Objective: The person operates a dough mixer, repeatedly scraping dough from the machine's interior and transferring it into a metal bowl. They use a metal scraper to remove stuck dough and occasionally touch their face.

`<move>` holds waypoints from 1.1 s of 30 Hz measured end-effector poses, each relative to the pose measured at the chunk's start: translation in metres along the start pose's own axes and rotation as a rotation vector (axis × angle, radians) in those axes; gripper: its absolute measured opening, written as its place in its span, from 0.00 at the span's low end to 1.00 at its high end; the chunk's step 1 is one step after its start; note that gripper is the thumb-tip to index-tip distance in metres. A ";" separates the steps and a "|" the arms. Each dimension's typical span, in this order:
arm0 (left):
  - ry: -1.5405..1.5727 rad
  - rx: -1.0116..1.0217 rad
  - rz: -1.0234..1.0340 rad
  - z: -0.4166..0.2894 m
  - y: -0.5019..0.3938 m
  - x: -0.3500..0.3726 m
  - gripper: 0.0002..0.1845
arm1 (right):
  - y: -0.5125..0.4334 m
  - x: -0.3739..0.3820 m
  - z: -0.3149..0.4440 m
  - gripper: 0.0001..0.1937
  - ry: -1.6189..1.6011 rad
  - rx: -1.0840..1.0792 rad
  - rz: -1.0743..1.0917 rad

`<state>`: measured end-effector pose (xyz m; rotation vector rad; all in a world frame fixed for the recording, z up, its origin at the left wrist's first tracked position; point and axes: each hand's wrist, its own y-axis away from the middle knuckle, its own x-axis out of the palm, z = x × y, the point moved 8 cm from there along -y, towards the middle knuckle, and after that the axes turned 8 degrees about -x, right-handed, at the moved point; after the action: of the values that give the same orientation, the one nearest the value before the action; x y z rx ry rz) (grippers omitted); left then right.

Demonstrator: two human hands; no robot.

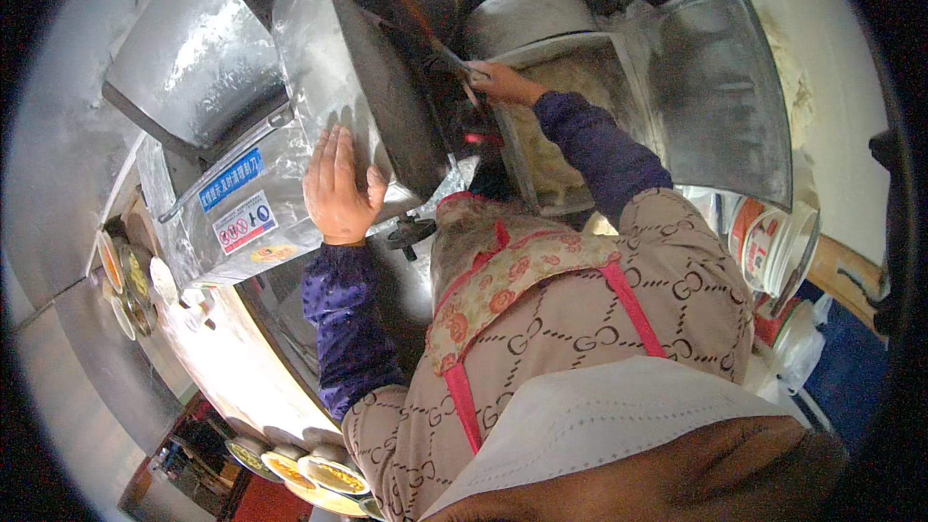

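My left hand (339, 185) lies flat with its fingers spread a little on the side of a metal machine housing (319, 72), just above a black knob (412, 233). My right hand (504, 83) is closed around a long thin tool (446, 51), whose kind I cannot tell; its far part runs up and left into a dark gap. Beside my right forearm stands an open metal bin (580, 123) with pale contents that look like flour or powder. Below my right hand, a small red glow (483, 138) shows in the dark gap.
A large metal lid (714, 94) stands at the right, near white plastic buckets (768, 246). A round metal pot (533, 14) sits behind the bin. Bowls of food (333, 475) line the lower left, beyond a bright worktop (217, 348). The machine's front bears stickers with writing.
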<state>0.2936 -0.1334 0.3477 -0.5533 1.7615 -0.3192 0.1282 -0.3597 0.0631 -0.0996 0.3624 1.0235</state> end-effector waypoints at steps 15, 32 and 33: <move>-0.050 -0.017 -0.024 0.000 0.002 0.000 0.26 | 0.082 0.002 0.030 0.22 1.336 -0.276 0.285; -0.014 -0.006 -0.094 -0.001 0.001 -0.005 0.26 | 0.130 -0.049 0.037 0.29 1.339 -0.184 0.441; -0.014 -0.009 -0.091 -0.001 0.000 -0.006 0.26 | 0.140 -0.054 0.046 0.30 1.352 -0.241 0.403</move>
<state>0.2934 -0.1302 0.3531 -0.6416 1.7284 -0.3703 -0.0038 -0.3193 0.1370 -0.9918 1.5249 1.2776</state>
